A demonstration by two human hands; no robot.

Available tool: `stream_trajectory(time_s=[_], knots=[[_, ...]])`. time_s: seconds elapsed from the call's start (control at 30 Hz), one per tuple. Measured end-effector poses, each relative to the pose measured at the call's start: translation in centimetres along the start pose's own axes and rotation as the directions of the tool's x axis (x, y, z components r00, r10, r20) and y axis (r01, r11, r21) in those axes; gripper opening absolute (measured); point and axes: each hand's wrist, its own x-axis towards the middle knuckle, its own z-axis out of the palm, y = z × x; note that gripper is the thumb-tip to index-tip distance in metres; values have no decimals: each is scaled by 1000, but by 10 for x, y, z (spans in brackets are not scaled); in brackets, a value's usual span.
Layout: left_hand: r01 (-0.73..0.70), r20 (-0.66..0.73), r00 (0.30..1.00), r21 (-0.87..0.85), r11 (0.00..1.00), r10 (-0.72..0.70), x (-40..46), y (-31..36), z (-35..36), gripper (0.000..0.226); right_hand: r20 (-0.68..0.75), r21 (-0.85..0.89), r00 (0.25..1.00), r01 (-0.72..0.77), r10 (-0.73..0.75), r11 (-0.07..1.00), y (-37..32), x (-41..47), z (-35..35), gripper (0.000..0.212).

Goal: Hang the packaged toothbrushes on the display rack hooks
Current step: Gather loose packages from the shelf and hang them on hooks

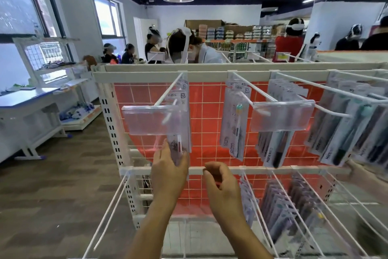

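A white display rack [159,77] with a red grid back stands in front of me. On its upper left hook [168,91] hang packaged toothbrushes [181,111] behind a clear price tag holder [151,120]. My left hand [169,171] holds the bottom of these packages, fingers wrapped around the lower end. Just to the right, in front of the middle rail, my right hand [218,181] hovers with fingers loosely curled and nothing in it. More toothbrush packages [235,124] hang on the middle hook.
Dark toothbrush packs [277,145] fill the upper right hooks and more packs [279,206] fill the lower right hooks. Long bare hooks [109,212] jut out at lower left. White tables [27,99] stand at left. Several people work beyond the rack. Another person's hand [357,171] reaches in at right.
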Motion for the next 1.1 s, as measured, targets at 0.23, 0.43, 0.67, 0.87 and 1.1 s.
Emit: stream_trajectory(time_s=[0.23,0.43,0.67,0.87,1.1], knots=[[23,-10,1000,-12,1000,-23,33,9,21,34,32,-22,999,-43,44,999,13,6,-1,16],[35,-21,999,-28,999,-35,45,15,24,36,30,-109,997,-61,64,992,25,4,-5,23],[70,15,997,-75,995,-69,35,15,23,48,56,-135,992,-109,117,985,24,0,-10,23],[87,21,996,-53,995,-86,24,-4,22,84,61,-71,985,-160,164,985,20,-10,-11,21],[112,-45,993,-27,993,-113,-21,-16,27,77,83,-105,981,-168,177,980,26,-27,-13,20]])
